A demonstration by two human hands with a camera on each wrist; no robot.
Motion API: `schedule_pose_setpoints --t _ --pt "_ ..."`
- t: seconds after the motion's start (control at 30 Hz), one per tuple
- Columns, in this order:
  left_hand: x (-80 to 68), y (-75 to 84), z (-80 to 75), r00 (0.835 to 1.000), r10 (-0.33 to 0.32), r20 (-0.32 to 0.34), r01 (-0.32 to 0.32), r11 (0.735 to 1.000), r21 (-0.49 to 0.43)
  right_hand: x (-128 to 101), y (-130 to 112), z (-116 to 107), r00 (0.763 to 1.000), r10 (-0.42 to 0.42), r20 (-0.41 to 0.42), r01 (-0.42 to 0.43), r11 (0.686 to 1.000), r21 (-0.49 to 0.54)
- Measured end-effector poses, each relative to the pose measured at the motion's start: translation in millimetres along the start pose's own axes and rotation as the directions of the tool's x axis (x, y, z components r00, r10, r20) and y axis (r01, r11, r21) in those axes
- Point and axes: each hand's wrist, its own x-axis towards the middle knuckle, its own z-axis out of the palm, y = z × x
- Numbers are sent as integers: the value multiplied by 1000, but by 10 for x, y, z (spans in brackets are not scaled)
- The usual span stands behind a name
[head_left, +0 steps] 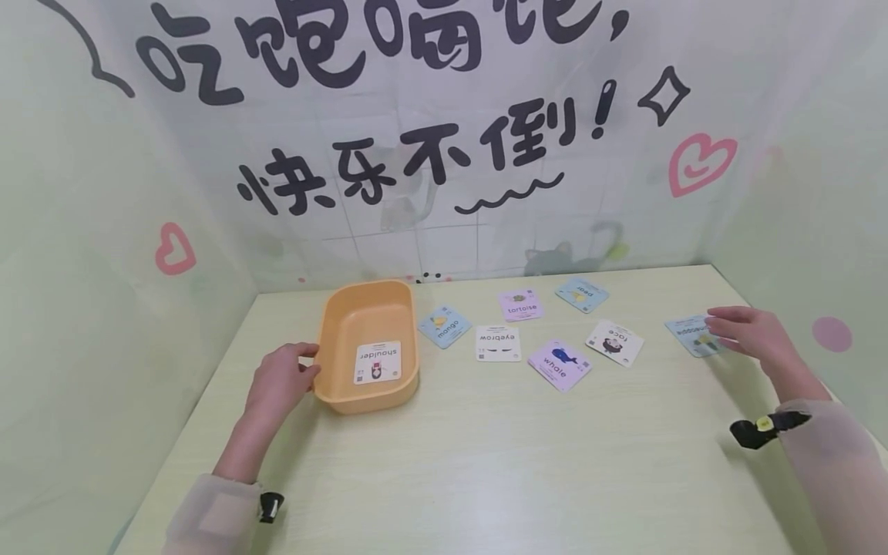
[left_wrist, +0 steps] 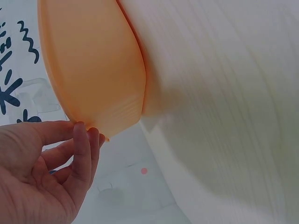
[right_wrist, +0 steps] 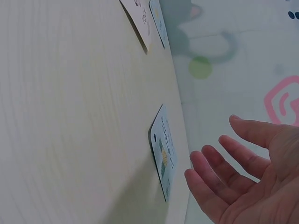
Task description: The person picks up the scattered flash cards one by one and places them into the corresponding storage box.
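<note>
On the pale tabletop [head_left: 486,455] an orange tub [head_left: 368,308] stands left of centre, with a "shoulder" card [head_left: 378,361] lying flat on its floor. The left hand [head_left: 279,379] is at the tub's near-left rim: its fingertips [left_wrist: 80,130] touch the edge in the left wrist view, the fingers only loosely bent, so the grip is relaxed and closes on nothing.

The right hand [head_left: 752,333] hovers at the far right of the tabletop over a blue pineapple card [head_left: 692,334]. Its fingers [right_wrist: 212,163] are spread and nearly straight, an open grip; in the right wrist view they stand just beside the card [right_wrist: 164,151] with a gap showing, and the card lies flat by the tabletop's right edge, part of it hidden under the hand in the head view.

Between tub and pineapple card, other cards lie face up and apart from each other:
- mango card [head_left: 444,326], just right of the tub
- eyebrow card [head_left: 497,344]
- whale card [head_left: 559,364], nearest of the row
- tortoise card [head_left: 521,305], farther back
- pear card [head_left: 581,294], farthest
- face card [head_left: 613,343]
</note>
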Motion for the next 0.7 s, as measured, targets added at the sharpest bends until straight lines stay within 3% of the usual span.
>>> schedule_pose_setpoints --t 0.33,0.7 --pt "7 -12 7 1000 16 -14 -16 1000 4 64 52 -33 993 89 -75 -105 964 -244" --pt "10 -13 16 1000 -4 -8 4 1000 1 123 167 -26 992 57 -115 -99 908 -408"
